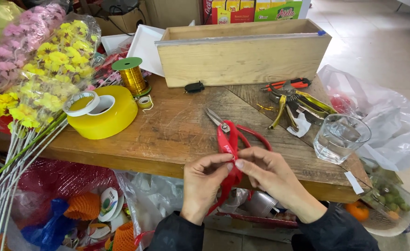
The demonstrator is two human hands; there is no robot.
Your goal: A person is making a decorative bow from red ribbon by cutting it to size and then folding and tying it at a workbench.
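Left hand (204, 179) and right hand (265, 174): each grip pinched tight on the red ribbon (228, 144).

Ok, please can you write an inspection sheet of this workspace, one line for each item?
Surface: worn wooden table.
Job's things: red ribbon pinched by left hand and right hand; red-handled scissors beside them.
Clutter: yellow tape roll, gold wire spool, pliers, glass, wooden box.
Grippers: both hands closed on ribbon.
Cables: nothing seen.
Surroundings: artificial flowers, plastic bags.
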